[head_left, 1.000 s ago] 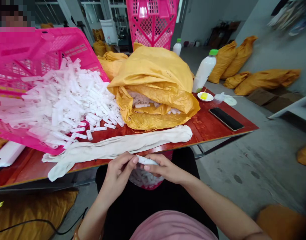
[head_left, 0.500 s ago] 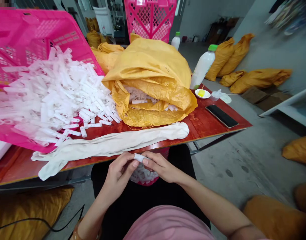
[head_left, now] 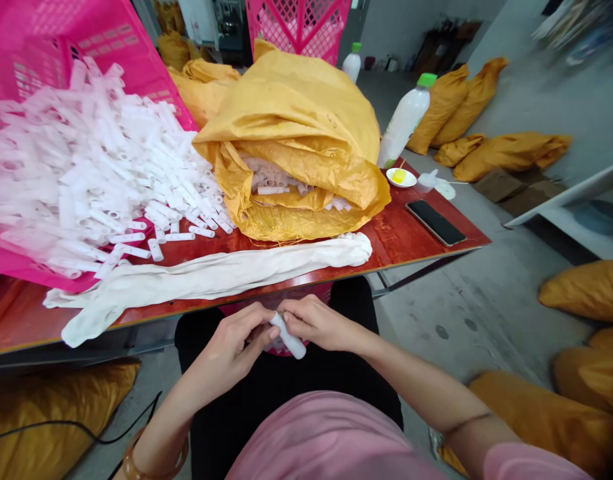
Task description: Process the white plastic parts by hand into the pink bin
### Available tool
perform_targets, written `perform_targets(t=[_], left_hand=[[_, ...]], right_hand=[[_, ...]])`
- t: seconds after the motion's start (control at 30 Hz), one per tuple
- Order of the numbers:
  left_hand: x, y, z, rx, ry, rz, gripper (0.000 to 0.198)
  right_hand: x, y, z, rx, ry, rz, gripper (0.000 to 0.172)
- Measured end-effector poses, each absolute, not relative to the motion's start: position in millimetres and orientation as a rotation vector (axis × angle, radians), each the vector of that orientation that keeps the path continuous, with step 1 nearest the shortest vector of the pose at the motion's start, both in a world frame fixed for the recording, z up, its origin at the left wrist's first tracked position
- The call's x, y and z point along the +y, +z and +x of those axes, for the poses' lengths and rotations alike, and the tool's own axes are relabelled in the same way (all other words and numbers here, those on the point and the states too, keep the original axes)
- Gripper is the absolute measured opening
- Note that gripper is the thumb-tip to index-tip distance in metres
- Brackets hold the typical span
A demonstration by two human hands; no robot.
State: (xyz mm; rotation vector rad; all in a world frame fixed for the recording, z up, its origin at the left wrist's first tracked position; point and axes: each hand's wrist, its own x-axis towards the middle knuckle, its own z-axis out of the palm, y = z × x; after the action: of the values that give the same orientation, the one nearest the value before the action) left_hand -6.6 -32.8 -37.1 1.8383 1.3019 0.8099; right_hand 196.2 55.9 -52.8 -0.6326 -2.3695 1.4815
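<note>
Left hand [head_left: 229, 340] curled closed on a white plastic tube [head_left: 289, 337]; right hand [head_left: 319, 325] pinching its upper end from the other side; the tube tilted between them; just past, a long white cloth [head_left: 201, 277] along the desk [head_left: 386, 243] edge; beyond, heaped white tubes [head_left: 111, 173] spilling from a pink crate [head_left: 116, 47].

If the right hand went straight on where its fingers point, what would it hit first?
The white tube it already touches, then the left hand, though depth is unclear.
</note>
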Motion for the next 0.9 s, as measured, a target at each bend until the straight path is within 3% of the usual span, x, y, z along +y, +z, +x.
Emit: perform_targets(t=[0.2,0.4,0.47,0.57,0.63,0.77,0.83,0.9], left_hand=[[-35,-54,-5,1.406,0.938,1.85,0.009],[-27,-57,-9,1.343,0.862,1.916,0.036],[-12,-49,-42,1.527,0.886,1.905,0.027],[14,-35,-111,2.263,1.02,1.752,0.017],[33,-33,-150,2.443,1.068,1.682,0.015],[63,-51,-181,2.497,1.193,1.719,0.031],[68,-60,-176,2.492,1.242,1.754,0.029],[65,-63,-167,2.49,1.276,1.72,0.026]], right_hand=[[41,-77,200,-1.981,2.001,-0.603,0.035],[38,-101,208,-2.322,1.561,-0.867,0.022],[42,-121,211,-2.473,1.431,-0.924,0.027],[50,-136,215,-2.705,1.163,-1.097,0.049],[59,-123,215,-2.832,1.109,-1.104,0.055],[109,-55,195,-2.757,1.396,-0.658,0.022],[151,-22,175,-2.593,1.101,-0.724,0.031],[197,-3,150,-2.506,0.565,-0.897,0.026]])
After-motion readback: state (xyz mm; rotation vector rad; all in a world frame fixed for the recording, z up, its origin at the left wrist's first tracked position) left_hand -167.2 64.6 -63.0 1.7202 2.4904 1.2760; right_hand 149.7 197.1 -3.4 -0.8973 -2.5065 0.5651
